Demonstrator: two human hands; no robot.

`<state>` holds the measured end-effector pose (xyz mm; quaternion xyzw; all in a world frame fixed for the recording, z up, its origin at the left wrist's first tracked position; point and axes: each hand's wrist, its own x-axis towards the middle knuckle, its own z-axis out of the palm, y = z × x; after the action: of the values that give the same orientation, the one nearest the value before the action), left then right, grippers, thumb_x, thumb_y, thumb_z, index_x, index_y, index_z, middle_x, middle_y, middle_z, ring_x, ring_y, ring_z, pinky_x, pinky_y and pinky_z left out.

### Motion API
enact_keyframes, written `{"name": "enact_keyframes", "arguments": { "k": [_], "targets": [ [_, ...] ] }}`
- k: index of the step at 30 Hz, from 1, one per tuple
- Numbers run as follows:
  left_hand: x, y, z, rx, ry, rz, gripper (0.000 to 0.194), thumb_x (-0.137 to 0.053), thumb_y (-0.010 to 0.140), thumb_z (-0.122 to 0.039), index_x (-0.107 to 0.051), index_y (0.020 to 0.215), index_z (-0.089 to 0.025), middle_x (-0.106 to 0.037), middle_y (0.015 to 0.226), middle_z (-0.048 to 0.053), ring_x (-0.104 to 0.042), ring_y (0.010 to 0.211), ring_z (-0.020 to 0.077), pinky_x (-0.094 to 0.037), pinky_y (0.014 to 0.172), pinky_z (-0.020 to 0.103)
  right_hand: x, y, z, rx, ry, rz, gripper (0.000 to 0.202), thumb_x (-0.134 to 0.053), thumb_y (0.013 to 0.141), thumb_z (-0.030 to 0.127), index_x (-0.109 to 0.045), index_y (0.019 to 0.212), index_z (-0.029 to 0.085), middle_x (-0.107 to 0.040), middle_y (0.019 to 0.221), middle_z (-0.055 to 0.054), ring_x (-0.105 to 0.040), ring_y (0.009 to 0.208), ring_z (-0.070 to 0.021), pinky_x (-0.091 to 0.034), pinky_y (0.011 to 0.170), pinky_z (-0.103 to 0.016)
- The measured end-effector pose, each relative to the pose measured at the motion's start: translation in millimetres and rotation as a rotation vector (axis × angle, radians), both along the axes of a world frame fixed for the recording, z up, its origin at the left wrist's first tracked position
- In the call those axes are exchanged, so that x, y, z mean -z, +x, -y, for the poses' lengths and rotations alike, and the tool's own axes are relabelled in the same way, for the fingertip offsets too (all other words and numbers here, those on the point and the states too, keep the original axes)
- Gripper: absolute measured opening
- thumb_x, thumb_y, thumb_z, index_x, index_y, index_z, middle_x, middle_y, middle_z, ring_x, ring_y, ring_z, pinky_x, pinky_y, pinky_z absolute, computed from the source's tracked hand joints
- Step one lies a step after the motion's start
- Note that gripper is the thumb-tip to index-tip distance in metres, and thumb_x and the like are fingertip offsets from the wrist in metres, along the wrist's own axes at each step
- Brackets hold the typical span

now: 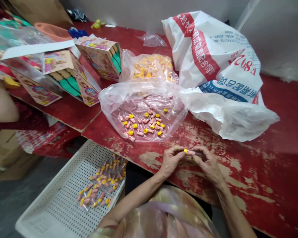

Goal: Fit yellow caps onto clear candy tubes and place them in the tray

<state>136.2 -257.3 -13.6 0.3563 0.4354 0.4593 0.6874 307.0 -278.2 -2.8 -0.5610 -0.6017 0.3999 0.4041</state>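
- Ahead on the red counter (275,162), a clear bag (109,99) of loose capped pieces (146,121); a white sack (221,56) to its right.
- Low at my left, a perforated crate (52,201).
- A yellow-capped tube (190,152) lies crosswise between my hands: left grip (169,162) pinching the cap end, right grip (210,165) the other.

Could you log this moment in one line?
Left hand: on yellow-capped piece; right hand: same piece, opposite end; clear bag: similar pieces; white crate: more pieces

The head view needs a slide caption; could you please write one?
Left hand and right hand hold a yellow-capped tube at a worn red table.
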Motion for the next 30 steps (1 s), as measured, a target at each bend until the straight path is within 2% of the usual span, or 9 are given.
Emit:
{"name": "enact_keyframes", "arguments": {
  "k": [3, 6, 11, 15, 19, 24, 27, 30],
  "targets": [
    [-0.5, 0, 5, -0.021, 0.057, -0.074, 0.025, -0.065, 0.075, -0.03, -0.072, 0.095, -0.016, -0.071, 0.095, 0.006, -0.064, 0.089, 0.0192, -0.048, 0.086, 0.031, -3.6, -6, 1, -0.086, 0.117, 0.195, 0.023, -0.049, 0.091, 0.031, -0.057, 0.109, 0.022, -0.057, 0.104, -0.008, -0.055, 0.098, -0.0182, -0.049, 0.085, -0.033],
    [0.0, 1, 7, -0.038, 0.067, -0.101, 0.026, -0.061, 0.077, -0.025, -0.071, 0.099, -0.016, -0.071, 0.099, 0.006, -0.064, 0.093, 0.0193, -0.048, 0.09, 0.033, -10.0, -13, 4, -0.091, 0.228, 0.306, 0.028, -0.044, 0.093, 0.025, -0.055, 0.118, 0.022, -0.056, 0.105, -0.009, -0.055, 0.098, -0.018, -0.049, 0.086, -0.033],
    [3.3, 4, 7, -0.049, 0.037, -0.05, 0.024, -0.063, 0.075, -0.025, -0.073, 0.096, -0.017, -0.072, 0.097, 0.006, -0.064, 0.091, 0.02, -0.05, 0.089, 0.034, -18.4, -20, 6, -0.096, 0.256, 0.451, 0.03, -0.041, 0.094, 0.025, -0.054, 0.12, 0.021, -0.056, 0.101, -0.01, -0.058, 0.092, -0.0189, -0.052, 0.081, -0.032],
    [7.4, 3, 5, -0.078, 0.047, -0.057, 0.023, -0.066, 0.074, -0.025, -0.073, 0.094, -0.017, -0.072, 0.096, 0.006, -0.064, 0.091, 0.0205, -0.049, 0.089, 0.034, -16.3, -15, 3, -0.111, 0.188, 0.402, 0.028, -0.043, 0.094, 0.029, -0.056, 0.117, 0.022, -0.059, 0.103, -0.008, -0.058, 0.096, -0.0191, -0.051, 0.084, -0.033],
    [7.7, 0, 5, -0.04, 0.105, -0.065, 0.021, -0.065, 0.075, -0.025, -0.074, 0.092, -0.019, -0.072, 0.095, 0.006, -0.064, 0.09, 0.0194, -0.049, 0.087, 0.031, -12.5, -14, 0, -0.095, 0.097, 0.32, 0.022, -0.049, 0.092, 0.031, -0.06, 0.108, 0.022, -0.063, 0.101, -0.004, -0.06, 0.093, -0.0165, -0.05, 0.079, -0.027],
    [3.1, 2, 6, -0.029, 0.089, -0.126, 0.028, -0.056, 0.077, -0.019, -0.072, 0.1, -0.017, -0.071, 0.099, 0.006, -0.063, 0.09, 0.0183, -0.049, 0.086, 0.03, -7.8, -25, 1, -0.021, 0.221, 0.402, 0.022, -0.047, 0.093, 0.03, -0.058, 0.109, 0.02, -0.063, 0.097, -0.006, -0.059, 0.089, -0.0171, -0.048, 0.08, -0.03],
    [2.0, 3, 2, 0.073, 0.164, -0.2, 0.03, -0.05, 0.078, -0.014, -0.071, 0.099, -0.017, -0.07, 0.092, 0.006, -0.063, 0.078, 0.0162, -0.052, 0.076, 0.028, -5.6, -19, 2, -0.028, 0.207, 0.438, 0.022, -0.044, 0.094, 0.031, -0.058, 0.107, 0.02, -0.062, 0.095, -0.006, -0.059, 0.087, -0.0172, -0.048, 0.078, -0.03],
    [1.5, 5, -3, 0.235, 0.4, -0.394, 0.03, -0.047, 0.077, -0.008, -0.073, 0.09, -0.017, -0.068, 0.089, 0.007, -0.062, 0.083, 0.0174, -0.05, 0.08, 0.03, -1.9, 0, 0, -0.156, 0.171, 0.654, 0.023, -0.04, 0.094, 0.034, -0.06, 0.093, 0.021, -0.059, 0.084, -0.005, -0.057, 0.07, -0.016, -0.045, 0.062, -0.028]
  ]
}}
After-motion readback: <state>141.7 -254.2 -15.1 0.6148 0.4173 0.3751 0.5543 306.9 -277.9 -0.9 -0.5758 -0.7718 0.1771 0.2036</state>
